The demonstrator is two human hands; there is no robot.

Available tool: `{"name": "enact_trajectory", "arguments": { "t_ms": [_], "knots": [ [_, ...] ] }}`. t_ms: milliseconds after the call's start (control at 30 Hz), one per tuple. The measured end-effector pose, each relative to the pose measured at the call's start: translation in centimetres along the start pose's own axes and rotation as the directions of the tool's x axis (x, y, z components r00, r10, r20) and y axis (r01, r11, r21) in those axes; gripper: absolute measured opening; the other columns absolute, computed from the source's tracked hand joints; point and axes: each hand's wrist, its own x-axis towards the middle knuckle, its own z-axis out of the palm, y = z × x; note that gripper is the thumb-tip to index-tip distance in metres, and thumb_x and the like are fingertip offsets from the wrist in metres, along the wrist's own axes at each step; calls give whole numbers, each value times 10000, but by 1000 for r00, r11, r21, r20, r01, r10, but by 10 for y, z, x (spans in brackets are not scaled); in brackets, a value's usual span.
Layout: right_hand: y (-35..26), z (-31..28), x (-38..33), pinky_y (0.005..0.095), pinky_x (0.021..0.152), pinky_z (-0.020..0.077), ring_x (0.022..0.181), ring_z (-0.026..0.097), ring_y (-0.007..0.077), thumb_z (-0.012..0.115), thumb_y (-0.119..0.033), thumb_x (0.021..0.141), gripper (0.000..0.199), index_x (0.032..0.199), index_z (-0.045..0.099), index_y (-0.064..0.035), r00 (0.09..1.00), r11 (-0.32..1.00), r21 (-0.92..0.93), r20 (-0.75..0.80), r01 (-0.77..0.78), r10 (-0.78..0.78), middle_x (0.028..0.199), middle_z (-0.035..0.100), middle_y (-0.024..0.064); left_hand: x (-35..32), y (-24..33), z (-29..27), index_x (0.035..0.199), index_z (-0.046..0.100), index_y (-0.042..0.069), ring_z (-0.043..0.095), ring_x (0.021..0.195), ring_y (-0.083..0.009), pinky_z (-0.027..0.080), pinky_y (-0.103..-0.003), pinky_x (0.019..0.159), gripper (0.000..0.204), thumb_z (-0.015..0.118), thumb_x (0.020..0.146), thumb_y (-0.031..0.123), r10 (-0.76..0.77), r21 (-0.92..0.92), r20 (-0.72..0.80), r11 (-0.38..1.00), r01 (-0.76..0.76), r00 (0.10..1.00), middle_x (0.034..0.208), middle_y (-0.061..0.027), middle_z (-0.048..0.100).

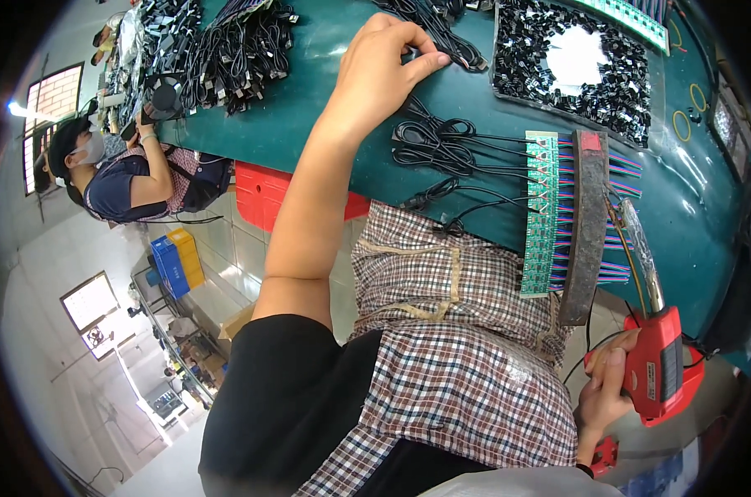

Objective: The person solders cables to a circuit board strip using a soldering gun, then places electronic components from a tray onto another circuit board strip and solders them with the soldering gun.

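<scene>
My left hand (383, 65) reaches over the table, thumb and forefinger drawn together at the edge of a bundle of black cables (454, 41). Whatever lies between those fingertips is hidden. At the lower right, my right hand (609, 393) is wrapped round the handle of a red soldering gun (661, 364), whose tip points up beside a rusty metal bar (589, 224). This bar lies across thin coloured wires, next to a strip of green circuit boards (541, 215). Coiled black cables (433, 145) run to the strip from its left.
A tray of small black parts (516, 70) with a white patch stands at the back right. More black cables (239, 62) are heaped at the far left. A co-worker (118, 170) sits on that side. Near the table's edge is a red plastic stool (259, 195).
</scene>
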Motion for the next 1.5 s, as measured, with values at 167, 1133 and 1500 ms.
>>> {"name": "enact_trajectory", "arguments": {
  "t_ms": [167, 1133, 1500],
  "knots": [
    [0, 2, 1, 280, 552, 409, 554, 438, 124, 564, 13, 914, 113, 1005, 498, 17, 1000, 999, 38, -26, 16, -15, 838, 475, 82, -10, 2, -25, 942, 691, 9, 664, 742, -214, 527, -333, 697, 187, 756, 864, 165, -189, -97, 224, 972, 215, 956, 875, -115, 694],
    [-25, 53, 50, 318, 902, 523, 1005, 665, 182, 697, 149, 814, 574, 1324, 458, 36, 903, 903, -236, 330, 360, -274, 1055, 594, 81, -77, 153, 0, 843, 660, 22, 409, 598, -47, 310, -209, 513, 90, 735, 798, 3, 158, -504, 356, 863, 47, 921, 782, 18, 557],
    [-26, 58, 51, 343, 867, 545, 904, 676, 188, 657, 180, 809, 533, 1276, 451, 28, 982, 992, 99, 161, 79, -94, 1033, 524, 74, -86, 160, -1, 850, 671, 45, 461, 611, -44, 348, -209, 498, 128, 758, 773, -9, 190, -597, 369, 799, 75, 910, 798, 9, 592]
  ]
}}
